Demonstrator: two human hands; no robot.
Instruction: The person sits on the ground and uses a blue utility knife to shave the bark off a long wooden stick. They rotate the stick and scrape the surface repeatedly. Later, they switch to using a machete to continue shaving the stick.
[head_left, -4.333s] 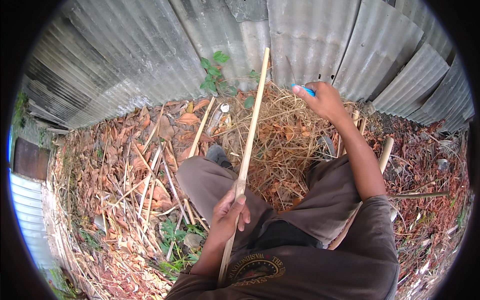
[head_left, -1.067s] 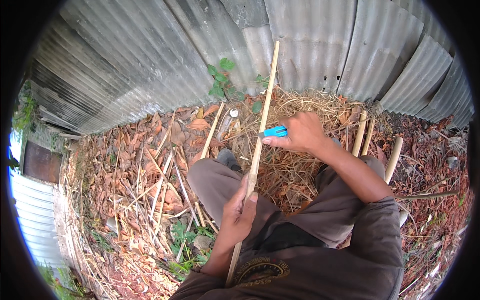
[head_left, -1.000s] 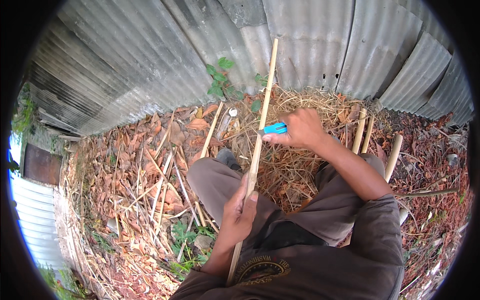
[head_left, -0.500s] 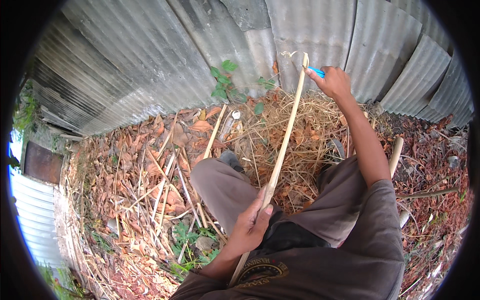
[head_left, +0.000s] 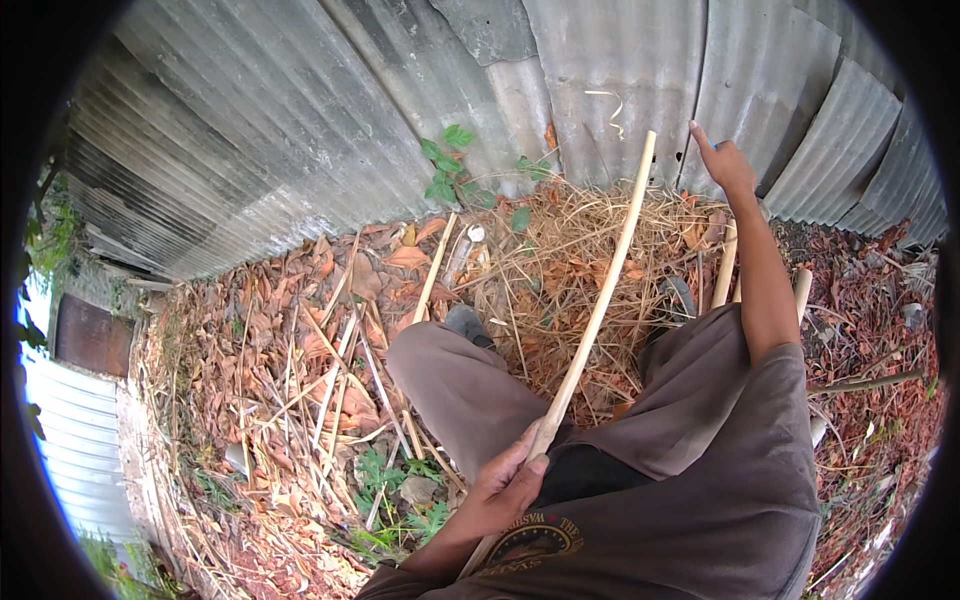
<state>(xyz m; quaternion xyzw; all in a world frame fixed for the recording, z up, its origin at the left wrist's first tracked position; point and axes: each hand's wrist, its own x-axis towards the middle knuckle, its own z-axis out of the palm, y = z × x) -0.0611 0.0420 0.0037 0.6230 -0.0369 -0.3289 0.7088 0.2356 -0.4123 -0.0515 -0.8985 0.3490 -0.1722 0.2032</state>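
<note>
A long, pale, peeled wooden stick slants up and away from my lap. My left hand is wrapped round its lower part, and the near end passes back under my forearm. My right hand is stretched out to the right of the stick's far tip, apart from it. Its fingers are closed round a blue-handled knife, of which just a bit of blue shows; the blade cannot be made out. A thin curled wood shaving hangs in the air left of the tip.
A corrugated metal fence stands close ahead. Dry leaves, straw and several thin strips of wood cover the ground. Thicker pale sticks lie beyond my right knee. A clear bottle lies near my left foot.
My right hand has moved off the stick's tip, to the right. The shaving, earlier attached at the tip, is now loose. The stick's far end has swung right and a little lower.
</note>
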